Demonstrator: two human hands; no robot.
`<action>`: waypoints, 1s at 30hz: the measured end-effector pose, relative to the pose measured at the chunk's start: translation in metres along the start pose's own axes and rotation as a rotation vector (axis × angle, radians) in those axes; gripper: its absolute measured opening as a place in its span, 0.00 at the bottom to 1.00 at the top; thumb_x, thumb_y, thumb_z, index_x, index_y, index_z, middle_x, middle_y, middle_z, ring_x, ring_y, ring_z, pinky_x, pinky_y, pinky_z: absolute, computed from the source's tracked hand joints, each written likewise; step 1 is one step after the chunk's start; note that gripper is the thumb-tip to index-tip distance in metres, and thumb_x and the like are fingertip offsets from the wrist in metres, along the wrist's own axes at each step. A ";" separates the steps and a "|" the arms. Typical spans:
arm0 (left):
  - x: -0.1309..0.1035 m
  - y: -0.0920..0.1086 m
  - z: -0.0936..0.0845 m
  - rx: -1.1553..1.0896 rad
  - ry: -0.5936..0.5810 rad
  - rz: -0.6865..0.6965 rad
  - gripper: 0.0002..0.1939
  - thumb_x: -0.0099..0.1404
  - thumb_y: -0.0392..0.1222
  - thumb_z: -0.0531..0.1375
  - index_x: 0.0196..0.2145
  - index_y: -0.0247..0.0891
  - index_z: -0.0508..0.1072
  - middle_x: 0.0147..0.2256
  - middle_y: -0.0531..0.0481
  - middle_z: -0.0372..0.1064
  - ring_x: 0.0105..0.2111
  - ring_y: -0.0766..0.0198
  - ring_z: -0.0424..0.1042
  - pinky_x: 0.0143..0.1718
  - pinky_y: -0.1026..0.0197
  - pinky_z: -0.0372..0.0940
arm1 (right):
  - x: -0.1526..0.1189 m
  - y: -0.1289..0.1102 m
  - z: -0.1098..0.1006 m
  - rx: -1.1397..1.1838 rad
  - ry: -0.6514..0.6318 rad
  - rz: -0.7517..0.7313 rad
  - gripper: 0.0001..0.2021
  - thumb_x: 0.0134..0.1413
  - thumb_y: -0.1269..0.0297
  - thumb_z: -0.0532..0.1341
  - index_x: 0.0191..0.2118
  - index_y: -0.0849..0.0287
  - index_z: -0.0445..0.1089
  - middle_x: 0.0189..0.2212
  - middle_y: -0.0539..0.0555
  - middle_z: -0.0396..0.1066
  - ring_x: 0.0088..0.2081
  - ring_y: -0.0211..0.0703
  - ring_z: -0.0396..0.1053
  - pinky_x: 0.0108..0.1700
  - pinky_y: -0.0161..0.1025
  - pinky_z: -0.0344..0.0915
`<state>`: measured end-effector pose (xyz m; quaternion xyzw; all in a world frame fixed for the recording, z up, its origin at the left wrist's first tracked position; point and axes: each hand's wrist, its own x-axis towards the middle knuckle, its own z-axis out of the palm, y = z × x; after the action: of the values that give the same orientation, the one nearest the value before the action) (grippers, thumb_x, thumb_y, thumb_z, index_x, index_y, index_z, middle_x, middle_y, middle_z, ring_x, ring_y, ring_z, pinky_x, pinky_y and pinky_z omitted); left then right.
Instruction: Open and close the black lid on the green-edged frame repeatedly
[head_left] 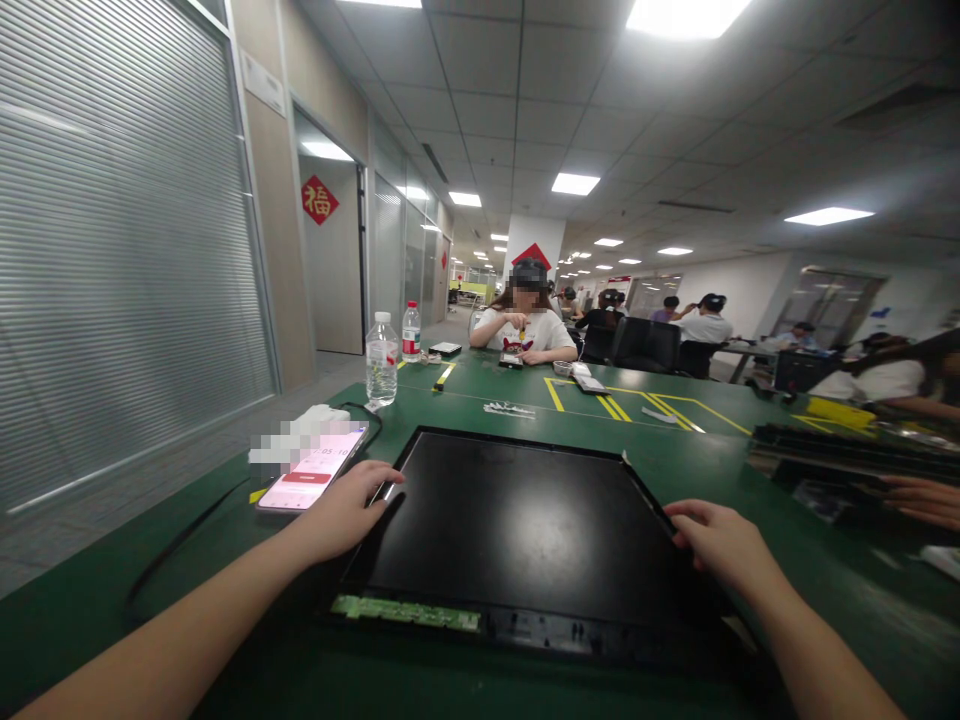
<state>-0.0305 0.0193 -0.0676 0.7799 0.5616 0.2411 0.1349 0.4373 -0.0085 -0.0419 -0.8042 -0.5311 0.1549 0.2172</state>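
A black flat display panel (pixel 517 530) lies on the green table (pixel 262 620), with a green circuit strip (pixel 405 612) along its near left edge. My left hand (pixel 349 508) grips the panel's left edge, thumb and fingers on the frame. My right hand (pixel 716 540) holds the right edge, its fingers curled at the rim and their tips partly hidden. Just left of my left hand lies a lit phone (pixel 315 470).
Two bottles, one near (pixel 382 362) and one farther back (pixel 411 333), stand at the back left. A black cable (pixel 184 540) runs along the left. Across the table sits a person (pixel 525 325) with a small device. Another person's hand (pixel 926 500) is at the far right, beside dark parts.
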 end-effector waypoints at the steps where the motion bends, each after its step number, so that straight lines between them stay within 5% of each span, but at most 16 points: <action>1: 0.000 0.000 0.000 0.013 -0.004 0.001 0.19 0.56 0.39 0.52 0.45 0.38 0.71 0.50 0.44 0.64 0.50 0.54 0.63 0.53 0.53 0.56 | 0.000 0.000 0.000 -0.001 0.001 -0.001 0.18 0.44 0.63 0.52 0.41 0.59 0.72 0.23 0.51 0.73 0.17 0.37 0.67 0.25 0.34 0.63; 12: 0.002 -0.004 0.002 0.166 -0.051 -0.020 0.22 0.58 0.38 0.49 0.48 0.32 0.72 0.54 0.38 0.61 0.53 0.50 0.61 0.56 0.52 0.53 | -0.001 -0.001 0.000 0.016 0.013 0.000 0.18 0.44 0.63 0.52 0.40 0.60 0.72 0.22 0.51 0.73 0.18 0.37 0.67 0.26 0.34 0.63; 30: 0.004 -0.001 -0.003 0.123 -0.068 -0.019 0.23 0.54 0.33 0.49 0.44 0.35 0.75 0.52 0.42 0.65 0.53 0.54 0.62 0.56 0.55 0.53 | 0.001 0.001 0.006 -0.045 0.018 -0.045 0.16 0.43 0.61 0.54 0.38 0.57 0.73 0.26 0.52 0.74 0.24 0.40 0.70 0.31 0.35 0.63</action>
<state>-0.0324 0.0233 -0.0647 0.7889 0.5780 0.1784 0.1081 0.4356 -0.0064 -0.0476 -0.7980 -0.5506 0.1305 0.2072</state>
